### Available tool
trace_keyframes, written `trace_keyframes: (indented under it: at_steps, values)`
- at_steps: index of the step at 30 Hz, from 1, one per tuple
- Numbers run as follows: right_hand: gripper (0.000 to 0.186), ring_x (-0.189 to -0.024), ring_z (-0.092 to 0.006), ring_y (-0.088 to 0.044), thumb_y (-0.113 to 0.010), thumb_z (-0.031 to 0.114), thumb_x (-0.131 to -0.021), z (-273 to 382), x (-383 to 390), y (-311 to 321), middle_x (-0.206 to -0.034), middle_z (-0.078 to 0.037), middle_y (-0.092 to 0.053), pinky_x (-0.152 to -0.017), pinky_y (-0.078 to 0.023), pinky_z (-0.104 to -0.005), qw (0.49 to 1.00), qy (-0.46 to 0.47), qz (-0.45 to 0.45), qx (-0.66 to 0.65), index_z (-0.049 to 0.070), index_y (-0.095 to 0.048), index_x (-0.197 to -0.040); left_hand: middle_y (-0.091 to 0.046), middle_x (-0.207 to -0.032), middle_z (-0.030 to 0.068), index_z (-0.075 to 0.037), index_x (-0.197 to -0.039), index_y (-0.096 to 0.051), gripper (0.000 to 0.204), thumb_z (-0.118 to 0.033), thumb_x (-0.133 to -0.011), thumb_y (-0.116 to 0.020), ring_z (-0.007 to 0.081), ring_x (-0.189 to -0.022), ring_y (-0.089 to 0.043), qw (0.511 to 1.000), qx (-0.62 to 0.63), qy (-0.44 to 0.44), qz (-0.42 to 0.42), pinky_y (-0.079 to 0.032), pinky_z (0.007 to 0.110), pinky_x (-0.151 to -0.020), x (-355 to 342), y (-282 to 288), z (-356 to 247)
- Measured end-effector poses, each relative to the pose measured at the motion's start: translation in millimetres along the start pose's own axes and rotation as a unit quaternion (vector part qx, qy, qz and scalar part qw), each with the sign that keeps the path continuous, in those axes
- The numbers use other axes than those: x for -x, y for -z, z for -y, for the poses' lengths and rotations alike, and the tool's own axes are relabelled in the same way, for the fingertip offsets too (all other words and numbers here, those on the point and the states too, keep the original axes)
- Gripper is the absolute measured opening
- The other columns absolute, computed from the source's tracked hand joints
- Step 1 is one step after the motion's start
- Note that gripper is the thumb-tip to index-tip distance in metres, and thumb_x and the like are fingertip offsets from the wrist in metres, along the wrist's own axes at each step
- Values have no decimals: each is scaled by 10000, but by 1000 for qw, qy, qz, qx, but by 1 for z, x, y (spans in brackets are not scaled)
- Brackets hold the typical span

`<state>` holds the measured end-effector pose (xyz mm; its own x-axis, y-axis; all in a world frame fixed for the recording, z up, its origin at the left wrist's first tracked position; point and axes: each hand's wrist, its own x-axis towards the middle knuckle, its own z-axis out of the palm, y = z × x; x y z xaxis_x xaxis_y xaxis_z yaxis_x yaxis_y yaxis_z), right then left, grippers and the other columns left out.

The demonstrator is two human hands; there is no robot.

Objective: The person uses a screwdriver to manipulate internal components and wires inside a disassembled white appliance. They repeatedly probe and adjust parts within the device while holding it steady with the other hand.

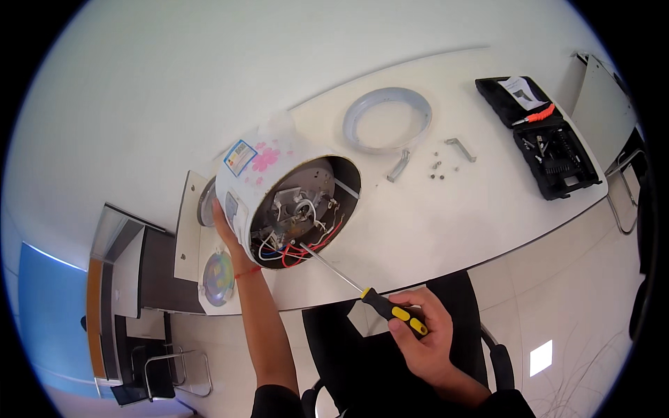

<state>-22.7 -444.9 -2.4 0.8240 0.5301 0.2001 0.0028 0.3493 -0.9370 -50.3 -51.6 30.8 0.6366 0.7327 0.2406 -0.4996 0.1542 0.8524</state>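
Note:
A white rice cooker [240, 184] with pink flowers lies tilted on its side, its open underside facing me. Inside the dark rim show a metal plate, terminals and red, white and blue wires [296, 254]. My left hand [226, 233] grips the cooker's left side, its fingers partly hidden behind the body. My right hand [425, 334] is closed around the black and yellow handle of a screwdriver [380, 303]. The long shaft points up and left, its tip at the wiring near the lower edge of the opening; exactly what it touches is too small to tell.
On the white table [432, 230] lie a pale grey ring [353, 115], two metal brackets [399, 167] [461, 150] and several small screws [437, 166]. A black tool case [550, 157] with an orange-handled tool [540, 115] stands open at right. A translucent disc [218, 279] lies at left.

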Motion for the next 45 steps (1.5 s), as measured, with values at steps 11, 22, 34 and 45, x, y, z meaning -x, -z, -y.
trace_keyframes:
  at_steps: [11, 22, 34, 45]
  values:
    - [301, -774, -211, -611, -727, 5, -824, 1, 1, -17, -919, -123, -628, -681, -473, -278, 995, 81, -13, 55, -6, -668, -1119, -585, -1381, 145, -36, -1453, -487, 726, -580, -973, -523, 292, -1208, -601, 996, 43, 74, -3, -499, 417, -1024, -13, -29, -6]
    - [309, -793, -205, -616, -701, 28, -854, -4, -11, -39, -986, -146, -633, -708, -477, -283, 994, 95, 3, 53, -20, -630, -1151, -595, -1364, 147, -27, -1438, -497, 715, -573, -978, -523, 286, -1194, -608, 998, 15, 61, 0, -502, 413, -1014, -13, -22, -3]
    - [287, -794, -202, -601, -697, 31, -871, -5, -13, -47, -991, -148, -616, -718, -471, -279, 997, 64, -1, 50, -27, -624, -1143, -606, -1345, 148, -17, -1423, -508, 703, -565, -984, -524, 281, -1178, -615, 999, 7, 52, -1, -506, 408, -1004, -13, -16, -3]
    - [478, -879, -219, -683, -780, -22, -784, -5, -5, -59, -1098, -170, -640, -737, -559, -279, 963, 200, -22, 181, 1, -643, -1241, -616, -1328, 150, -9, -1409, -518, 692, -559, -989, -525, 275, -1164, -622, 999, 10, 48, 1, -510, 404, -995, -15, -9, -2]
